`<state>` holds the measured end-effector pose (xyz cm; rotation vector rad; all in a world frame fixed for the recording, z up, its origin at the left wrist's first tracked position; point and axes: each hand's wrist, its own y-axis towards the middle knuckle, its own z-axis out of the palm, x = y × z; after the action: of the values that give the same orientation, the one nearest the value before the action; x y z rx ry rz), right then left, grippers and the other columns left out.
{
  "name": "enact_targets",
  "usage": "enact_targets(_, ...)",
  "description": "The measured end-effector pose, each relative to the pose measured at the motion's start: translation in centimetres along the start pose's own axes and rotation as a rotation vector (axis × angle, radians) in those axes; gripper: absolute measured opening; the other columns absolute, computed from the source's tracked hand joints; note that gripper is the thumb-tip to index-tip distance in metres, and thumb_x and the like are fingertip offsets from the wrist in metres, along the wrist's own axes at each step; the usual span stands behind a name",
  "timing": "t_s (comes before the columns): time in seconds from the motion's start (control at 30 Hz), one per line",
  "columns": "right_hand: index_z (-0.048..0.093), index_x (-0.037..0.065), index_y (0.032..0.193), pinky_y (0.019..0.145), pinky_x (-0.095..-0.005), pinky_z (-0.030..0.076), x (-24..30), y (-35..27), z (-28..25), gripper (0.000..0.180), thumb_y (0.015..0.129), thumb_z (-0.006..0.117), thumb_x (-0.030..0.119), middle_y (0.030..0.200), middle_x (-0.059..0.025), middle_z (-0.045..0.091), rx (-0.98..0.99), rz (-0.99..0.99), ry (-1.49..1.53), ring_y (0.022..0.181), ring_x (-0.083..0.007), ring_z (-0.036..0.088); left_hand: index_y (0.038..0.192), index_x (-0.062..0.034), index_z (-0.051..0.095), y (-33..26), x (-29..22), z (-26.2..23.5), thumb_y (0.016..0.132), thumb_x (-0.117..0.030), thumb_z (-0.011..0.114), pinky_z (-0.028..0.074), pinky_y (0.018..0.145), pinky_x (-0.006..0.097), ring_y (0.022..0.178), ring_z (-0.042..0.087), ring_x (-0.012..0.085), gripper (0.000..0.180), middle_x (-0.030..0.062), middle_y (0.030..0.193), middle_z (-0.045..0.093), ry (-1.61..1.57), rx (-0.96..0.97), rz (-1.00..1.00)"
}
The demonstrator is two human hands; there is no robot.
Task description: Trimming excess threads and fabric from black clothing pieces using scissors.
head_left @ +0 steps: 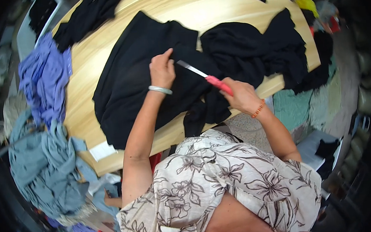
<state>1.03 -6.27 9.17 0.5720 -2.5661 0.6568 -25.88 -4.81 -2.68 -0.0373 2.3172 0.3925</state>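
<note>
**Blade on black cloth, both hands at work**

Landmark = black garment [135,80] spread flat across the middle of the wooden table [211,5].

L hand [162,70] rests on the garment near its centre, fingers together & pressed down on the fabric, thumb pointing up; silver bangle [160,90] on the wrist, just below the hand.

R hand [243,96] sits at the garment's right lower edge, fingers clamped round the pink handle of a knife [204,76]. Blade runs up-left from the handle, lying over the cloth, tip just beside the L hand. Orange bead bracelet [258,109] on that wrist.

Right of the garment, touching it: a bunched black cloth heap [254,49], part hanging off the table edge. Above-left of the garment: another black piece [88,16] at the table's far edge. Left of the garment, off the table: purple fabric [45,79], w/ a grey-blue fabric pile [45,166] below it. Far right above the garment: yellow bottle [306,4], blurred.
</note>
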Motion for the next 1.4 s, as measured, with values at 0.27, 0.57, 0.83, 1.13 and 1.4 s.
enact_targets(0.27,0.057,0.01,0.103,0.067,-0.0461,0.048,4.1,-1.8,1.2,0.02,0.087,0.064,0.021,0.077,-0.0173,0.062,0.24,-0.171,-0.12,0.075,-0.0379,0.062,0.131,-0.0016,0.051,-11.6,-0.7,-7.0,0.084,-0.008,0.061,0.025,0.113,0.048,0.135,0.037,0.0357,0.049,0.0181,0.145,0.041,0.376,0.116,-0.019)
enact_targets(0.57,0.058,0.01,0.109,0.072,-0.0427,0.049,8.8,-0.2,3.4,0.027,0.083,0.062,0.008,0.087,-0.0136,0.061,0.177,-0.347,-0.044,0.083,-0.0335,0.061,0.146,-0.0085,0.035,-19.4,5.6,-16.6,0.081,-0.026,0.069,0.028,0.106,0.059,0.132,0.038,0.0403,0.074,0.0196,0.143,0.042,0.559,-0.277,-0.536)
enact_targets(0.83,0.058,0.008,0.11,0.072,-0.0432,0.049,12.0,0.9,5.4,0.03,0.081,0.061,0.006,0.087,-0.015,0.061,0.294,-0.365,-0.073,0.081,-0.035,0.061,0.118,0.0041,0.058,-22.7,9.2,-21.3,0.073,-0.005,0.075,0.05,0.074,0.028,0.079,0.063,0.0181,0.049,0.0105,0.085,0.066,-0.19,-0.232,-0.851)
enact_targets(1.13,0.058,0.007,0.11,0.076,-0.0417,0.05,14.5,1.4,5.1,0.031,0.08,0.06,0.004,0.091,-0.0155,0.062,0.322,-0.326,-0.065,0.086,-0.0344,0.061,0.091,0.0033,0.066,-13.6,21.4,-22.6,0.076,-0.014,0.074,0.049,0.07,0.035,0.075,0.064,0.0224,0.025,0.0154,0.082,0.069,-0.146,-0.239,-0.889)
enact_targets(1.4,0.059,0.011,0.115,0.079,-0.0421,0.05,15.0,0.9,6.0,0.034,0.082,0.062,0.01,0.094,-0.0148,0.064,0.467,-0.322,0.02,0.091,-0.0341,0.063,0.096,0.0026,0.061,-11.9,20.5,-22.6,0.083,-0.004,0.068,0.049,0.074,0.028,0.08,0.06,0.0138,0.016,0.0074,0.088,0.067,-0.279,-0.191,-0.511)
